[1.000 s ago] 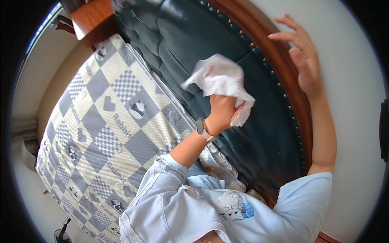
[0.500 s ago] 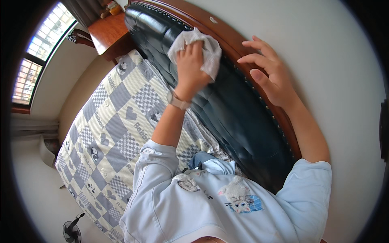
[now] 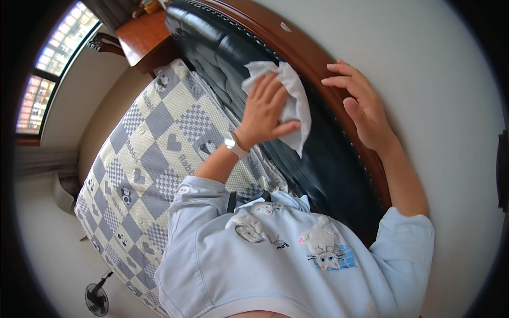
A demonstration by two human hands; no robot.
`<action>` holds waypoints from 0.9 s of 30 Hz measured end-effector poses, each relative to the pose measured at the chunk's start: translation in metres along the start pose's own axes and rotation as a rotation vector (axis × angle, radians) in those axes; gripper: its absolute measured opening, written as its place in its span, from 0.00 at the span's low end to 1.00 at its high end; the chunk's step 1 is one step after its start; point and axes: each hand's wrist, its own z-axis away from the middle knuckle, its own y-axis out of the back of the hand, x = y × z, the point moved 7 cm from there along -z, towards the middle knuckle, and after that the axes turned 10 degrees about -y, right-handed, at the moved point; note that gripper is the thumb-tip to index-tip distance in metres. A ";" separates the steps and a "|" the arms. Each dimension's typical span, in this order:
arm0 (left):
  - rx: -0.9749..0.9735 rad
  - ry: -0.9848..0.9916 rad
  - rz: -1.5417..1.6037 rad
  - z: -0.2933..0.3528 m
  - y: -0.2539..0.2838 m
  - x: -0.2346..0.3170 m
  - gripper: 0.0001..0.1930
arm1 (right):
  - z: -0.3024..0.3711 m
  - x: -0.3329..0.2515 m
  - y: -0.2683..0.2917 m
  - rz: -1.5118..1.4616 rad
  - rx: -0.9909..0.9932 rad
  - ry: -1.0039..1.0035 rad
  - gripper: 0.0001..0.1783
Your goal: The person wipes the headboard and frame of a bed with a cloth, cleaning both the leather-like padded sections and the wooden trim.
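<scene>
Against the dark tufted leather headboard, my left hand holds a white cloth. Its fingers stretch over the cloth and press it to the leather, thumb out to the side. Part of the cloth is hidden beneath the palm. To the right, my right hand is open, fingers apart and slightly bent, with nothing in it. It hovers by the headboard's brown wooden rim and the white wall; whether it touches either I cannot tell.
A bed with a grey and cream checked cover lies to the left of the headboard. Beyond its far end stands a wooden bedside cabinet. A barred window is at the far left, and a black fan stands at lower left.
My left hand has slid the cloth along the headboard toward me and to the right, its fingers now flatter. My right hand has shifted slightly the same way.
</scene>
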 end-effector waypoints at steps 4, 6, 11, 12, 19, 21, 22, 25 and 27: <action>0.003 -0.046 -0.052 -0.011 0.010 -0.054 0.34 | -0.002 0.007 -0.003 0.064 0.015 -0.017 0.27; -0.031 -0.015 -0.031 -0.015 0.015 -0.092 0.33 | -0.003 0.007 0.000 0.084 0.048 -0.038 0.27; 0.037 0.059 -0.121 -0.015 0.033 -0.173 0.30 | -0.008 -0.001 0.000 0.155 0.096 0.003 0.26; 0.056 0.066 -0.114 -0.015 0.033 -0.182 0.30 | -0.009 -0.003 0.000 0.191 0.102 0.019 0.26; 0.115 0.066 0.008 -0.012 0.011 -0.116 0.24 | -0.002 -0.004 0.004 0.253 0.190 0.019 0.24; 0.034 -0.082 0.086 -0.006 0.010 -0.061 0.25 | -0.005 -0.007 0.001 0.317 0.185 0.023 0.24; -0.023 -0.163 0.122 -0.003 0.008 -0.039 0.24 | -0.006 -0.007 0.000 0.341 0.180 0.020 0.24; -0.037 -0.287 0.094 -0.002 0.005 -0.037 0.26 | -0.003 -0.008 -0.003 0.417 0.147 0.002 0.23; -0.020 -0.304 0.118 -0.004 0.007 -0.057 0.29 | -0.003 -0.006 -0.003 0.428 0.131 -0.005 0.23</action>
